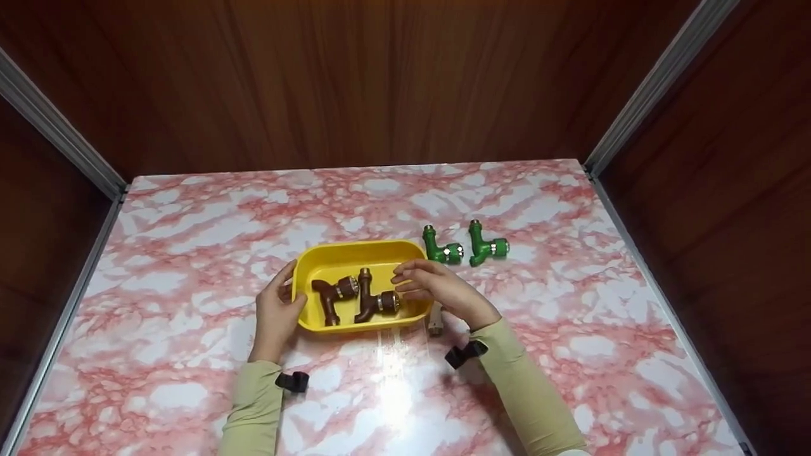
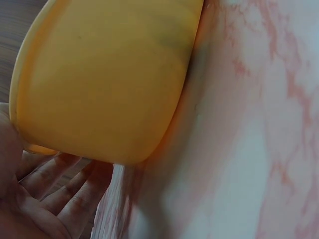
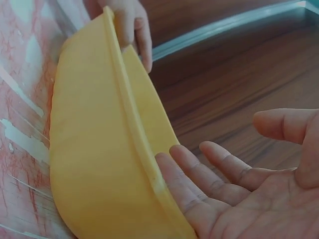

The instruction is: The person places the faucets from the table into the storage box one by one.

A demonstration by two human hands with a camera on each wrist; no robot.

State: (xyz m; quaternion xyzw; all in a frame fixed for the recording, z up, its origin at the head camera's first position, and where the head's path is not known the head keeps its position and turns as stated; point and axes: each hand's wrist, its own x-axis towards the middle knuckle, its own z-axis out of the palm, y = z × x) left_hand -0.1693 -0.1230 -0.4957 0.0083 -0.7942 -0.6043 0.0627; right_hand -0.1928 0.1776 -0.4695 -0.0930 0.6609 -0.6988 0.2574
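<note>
A yellow tray (image 1: 355, 252) stands mid-table on the pink marble top. Inside it lie two brown taps (image 1: 332, 294) (image 1: 375, 303). My left hand (image 1: 293, 288) rests against the tray's left end, fingers (image 2: 65, 189) fairly straight beside the outer wall (image 2: 99, 79). My right hand (image 1: 405, 285) hovers over the tray's right rim, palm open, fingertips (image 3: 174, 169) touching the rim (image 3: 129, 124). The left hand (image 3: 132, 30) shows at the tray's far end in the right wrist view. Two green taps (image 1: 441, 250) (image 1: 486, 247) lie on the table just right of the tray.
A small pale object (image 1: 435, 324) lies beside the tray's right end, partly hidden by my right wrist. Dark wood panels (image 1: 380, 82) close the back and sides, with metal rails (image 1: 652, 82) at the table's edges. The marble top (image 1: 190, 253) stretches left and right of the tray.
</note>
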